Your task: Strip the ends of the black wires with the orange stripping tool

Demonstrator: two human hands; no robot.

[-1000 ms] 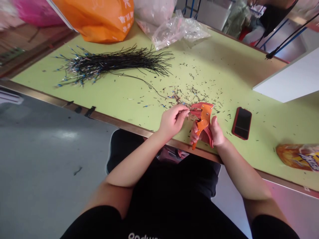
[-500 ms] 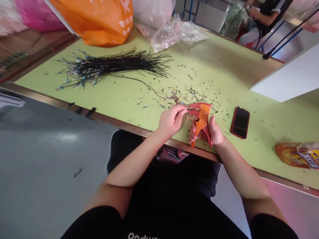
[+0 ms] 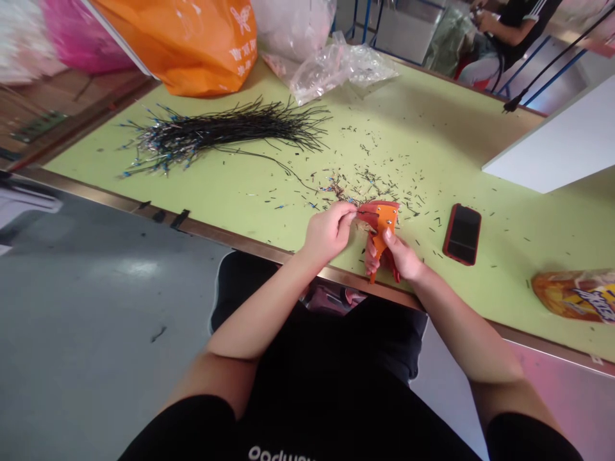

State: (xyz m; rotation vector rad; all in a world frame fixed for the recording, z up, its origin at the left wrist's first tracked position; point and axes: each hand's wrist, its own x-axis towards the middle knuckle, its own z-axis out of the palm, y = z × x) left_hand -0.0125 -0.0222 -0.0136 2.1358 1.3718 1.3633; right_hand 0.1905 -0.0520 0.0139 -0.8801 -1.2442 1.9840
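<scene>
My right hand [image 3: 398,256] is wrapped round the handles of an orange and red wire stripper [image 3: 380,225], squeezed together, over the near edge of the green table [image 3: 230,186]. My left hand [image 3: 330,229] is pinched on a thin wire end at the tool's jaws; the wire itself is too small to see well. Short black and blue wire offcuts [image 3: 369,179] lie scattered just beyond both hands. A long bundle of black wires [image 3: 216,131] with blue and silver ends lies farther left on the table.
A phone in a red case [image 3: 462,234] lies right of my hands. A snack bag [image 3: 574,296] sits at the right edge. An orange bag [image 3: 192,38] and clear plastic bags [image 3: 336,61] stand at the back. A white board [image 3: 552,150] is at right. Another person [image 3: 509,25] sits far back.
The stripper's handles have closed together in my right hand and the tool has tilted more upright. My left hand stays pinched at the jaws. The view shifted slightly.
</scene>
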